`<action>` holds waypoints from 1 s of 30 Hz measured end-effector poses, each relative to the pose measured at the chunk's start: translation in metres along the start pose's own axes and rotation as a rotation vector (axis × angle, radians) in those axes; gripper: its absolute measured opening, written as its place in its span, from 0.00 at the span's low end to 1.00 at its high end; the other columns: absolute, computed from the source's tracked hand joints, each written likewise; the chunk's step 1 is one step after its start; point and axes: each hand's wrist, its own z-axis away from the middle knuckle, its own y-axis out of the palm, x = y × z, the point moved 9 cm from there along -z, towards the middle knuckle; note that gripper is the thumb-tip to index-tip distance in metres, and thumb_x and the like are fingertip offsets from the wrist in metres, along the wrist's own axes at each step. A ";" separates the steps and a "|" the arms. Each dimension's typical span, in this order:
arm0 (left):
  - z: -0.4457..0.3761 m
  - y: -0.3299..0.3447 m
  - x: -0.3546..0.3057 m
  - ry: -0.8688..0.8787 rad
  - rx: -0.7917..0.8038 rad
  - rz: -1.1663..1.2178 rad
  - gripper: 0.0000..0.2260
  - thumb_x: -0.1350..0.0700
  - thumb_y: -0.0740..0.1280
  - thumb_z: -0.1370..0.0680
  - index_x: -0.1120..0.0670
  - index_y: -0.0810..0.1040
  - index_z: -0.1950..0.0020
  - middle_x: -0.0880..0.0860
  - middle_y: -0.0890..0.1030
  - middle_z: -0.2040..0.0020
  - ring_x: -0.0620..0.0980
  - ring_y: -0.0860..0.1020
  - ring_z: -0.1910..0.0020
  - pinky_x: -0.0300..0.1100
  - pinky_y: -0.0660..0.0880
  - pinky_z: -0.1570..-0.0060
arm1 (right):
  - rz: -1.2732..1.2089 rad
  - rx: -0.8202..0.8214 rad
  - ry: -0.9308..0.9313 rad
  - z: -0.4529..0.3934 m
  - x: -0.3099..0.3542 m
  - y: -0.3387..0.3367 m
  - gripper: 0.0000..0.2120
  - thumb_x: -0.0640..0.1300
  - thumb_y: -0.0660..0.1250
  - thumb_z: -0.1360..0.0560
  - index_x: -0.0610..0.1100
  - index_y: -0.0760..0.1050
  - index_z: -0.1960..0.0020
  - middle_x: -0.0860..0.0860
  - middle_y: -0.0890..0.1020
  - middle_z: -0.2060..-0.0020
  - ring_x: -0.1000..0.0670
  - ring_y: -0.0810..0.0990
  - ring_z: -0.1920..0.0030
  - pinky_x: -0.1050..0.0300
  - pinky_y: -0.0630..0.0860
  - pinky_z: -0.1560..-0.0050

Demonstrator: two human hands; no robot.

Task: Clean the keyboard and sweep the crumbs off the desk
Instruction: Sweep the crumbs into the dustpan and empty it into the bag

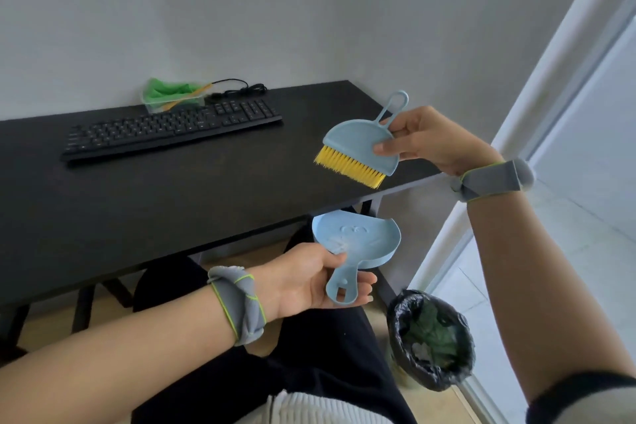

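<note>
The right hand (pixel 433 141) pinches a small light-blue hand brush (pixel 361 141) by its half-round body, thumb on the near face and fingers behind, holding it in the air above the desk's right edge at about three o'clock; its yellow bristles (pixel 349 167) point down toward seven o'clock and its looped handle points up toward one o'clock. The left hand (pixel 309 280) grips the matching light-blue dustpan (pixel 358 234) by its slotted handle, thumb laid across the top and fingers curled beneath, just off the desk's front edge at about five o'clock. The pan faces up, carries a raised embossed mark too faint to read, and holds a pale smear of dust near the handle. The black desk (pixel 155 203) stands against a grey wall, and the black wired keyboard (pixel 172 129) lies on it at about ten o'clock, its key legends too small to read, its cable coiled behind it. Just behind the keyboard sits a clear plastic tub (pixel 172 98) with green material and a yellow stick inside. A small bin with a black liner (pixel 430 337) stands on the floor at about five o'clock, below the dustpan. Both wrists wear grey bands with lime trim.
</note>
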 end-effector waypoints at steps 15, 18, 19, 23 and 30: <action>-0.079 0.087 0.006 -0.137 0.164 -0.153 0.13 0.59 0.54 0.15 0.61 0.71 0.34 0.62 0.84 0.47 0.56 0.84 0.56 0.52 0.79 0.44 | -0.095 -0.234 0.111 0.071 -0.095 -0.087 0.13 0.35 0.75 0.28 0.33 0.81 0.44 0.32 0.83 0.48 0.44 0.83 0.52 0.46 0.81 0.42; -0.104 0.104 0.016 -0.208 0.181 -0.191 0.13 0.59 0.54 0.15 0.61 0.70 0.33 0.62 0.83 0.48 0.55 0.84 0.57 0.51 0.80 0.46 | -0.139 -0.283 0.155 0.092 -0.128 -0.099 0.10 0.34 0.74 0.27 0.33 0.82 0.47 0.37 0.84 0.54 0.46 0.83 0.54 0.54 0.83 0.51; -0.111 0.110 0.020 -0.230 0.193 -0.198 0.13 0.59 0.54 0.15 0.61 0.70 0.33 0.63 0.83 0.47 0.55 0.83 0.57 0.50 0.81 0.49 | -0.155 -0.301 0.173 0.098 -0.137 -0.102 0.09 0.33 0.74 0.27 0.32 0.82 0.47 0.38 0.84 0.56 0.46 0.82 0.54 0.56 0.83 0.52; -0.143 0.127 0.040 -0.298 0.225 -0.249 0.13 0.60 0.54 0.15 0.62 0.70 0.33 0.63 0.83 0.47 0.56 0.83 0.56 0.51 0.81 0.49 | -0.227 -0.353 0.241 0.125 -0.178 -0.107 0.10 0.35 0.73 0.26 0.30 0.81 0.47 0.38 0.84 0.55 0.45 0.83 0.54 0.48 0.83 0.46; -0.188 0.143 0.074 -0.402 0.227 -0.335 0.13 0.60 0.54 0.15 0.59 0.69 0.31 0.63 0.84 0.47 0.56 0.83 0.55 0.55 0.79 0.43 | -0.256 -0.450 0.366 0.174 -0.248 -0.103 0.09 0.39 0.73 0.25 0.34 0.82 0.49 0.33 0.83 0.54 0.38 0.84 0.54 0.42 0.82 0.46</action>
